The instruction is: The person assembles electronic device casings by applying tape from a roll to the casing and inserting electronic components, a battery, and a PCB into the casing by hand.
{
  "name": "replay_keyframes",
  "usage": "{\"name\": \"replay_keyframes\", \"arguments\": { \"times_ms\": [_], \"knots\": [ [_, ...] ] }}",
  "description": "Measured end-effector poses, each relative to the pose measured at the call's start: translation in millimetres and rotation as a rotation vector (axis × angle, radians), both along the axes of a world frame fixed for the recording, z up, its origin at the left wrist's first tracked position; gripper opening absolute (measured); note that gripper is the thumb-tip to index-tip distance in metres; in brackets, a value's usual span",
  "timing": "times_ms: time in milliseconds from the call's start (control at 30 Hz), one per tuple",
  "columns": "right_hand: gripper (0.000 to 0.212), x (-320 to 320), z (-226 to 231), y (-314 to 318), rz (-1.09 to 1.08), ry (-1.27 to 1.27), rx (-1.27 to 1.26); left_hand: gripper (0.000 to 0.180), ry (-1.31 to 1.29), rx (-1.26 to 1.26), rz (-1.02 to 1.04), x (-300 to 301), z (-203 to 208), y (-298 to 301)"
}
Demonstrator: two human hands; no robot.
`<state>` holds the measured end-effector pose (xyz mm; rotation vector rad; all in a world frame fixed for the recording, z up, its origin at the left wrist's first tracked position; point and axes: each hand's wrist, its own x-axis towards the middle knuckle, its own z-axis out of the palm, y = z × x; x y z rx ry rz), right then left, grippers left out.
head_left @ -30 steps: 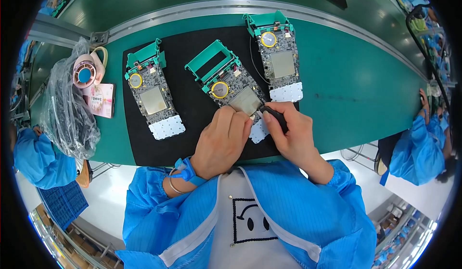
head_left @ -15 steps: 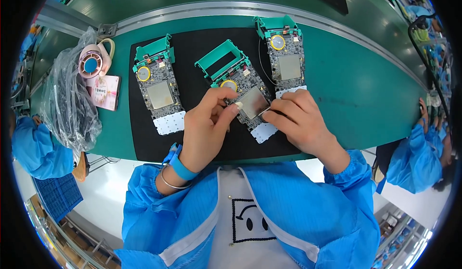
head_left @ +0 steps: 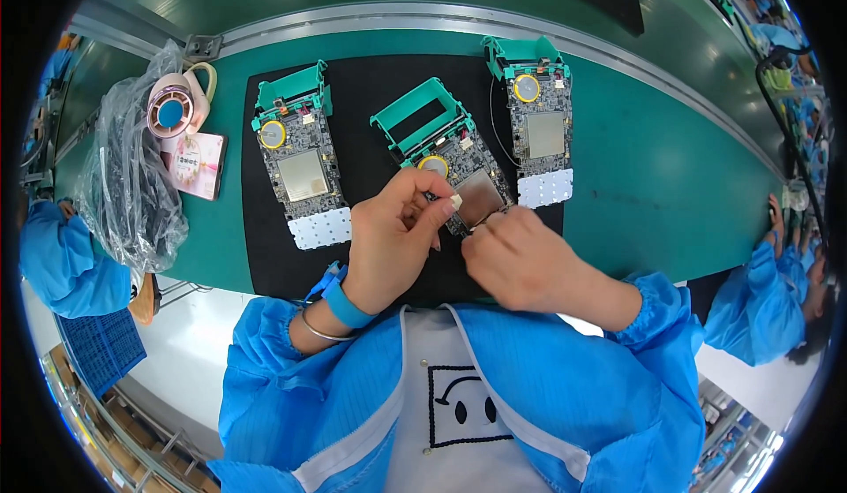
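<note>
The middle circuit board (head_left: 470, 153) lies tilted on the black mat, with a green plastic frame (head_left: 417, 115) at its far end. It carries a round yellow-rimmed coin cell (head_left: 433, 167) and a square metal shield (head_left: 481, 197). Thumb and forefinger of my left hand (head_left: 393, 242) pinch a small white piece (head_left: 456, 202) over the board's left edge, beside the shield. My right hand (head_left: 520, 259) is closed, its fingers curled at the shield's near edge. Whatever its fingertips grip is hidden, and the hand covers the board's near end.
Similar boards lie to the left (head_left: 304, 171) and right (head_left: 544, 123) on the black mat (head_left: 362, 78). At the far left are a clear plastic bag (head_left: 128, 175), a pink handheld fan (head_left: 176, 109) and a pink box (head_left: 196, 165). A metal rail (head_left: 353, 17) runs behind. Other people sit at both sides.
My right hand has swung left and nearer to me, its fingers now more curled, covering the middle board's near end. My left hand keeps its pinch on the white piece. The whole view has shifted slightly.
</note>
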<state>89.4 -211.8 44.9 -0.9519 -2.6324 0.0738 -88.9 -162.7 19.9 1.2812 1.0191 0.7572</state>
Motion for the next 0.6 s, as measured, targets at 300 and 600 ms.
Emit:
{"name": "replay_keyframes", "arguments": {
  "times_ms": [300, 600],
  "knots": [
    [0.020, -14, 0, -9, -0.032, -0.153, 0.129, 0.011, 0.035, 0.015, 0.013, 1, 1, 0],
    [0.028, 12, -4, 24, -0.026, 0.335, -0.405, 0.010, -0.005, -0.012, 0.040, 2, 2, 0]
  ]
}}
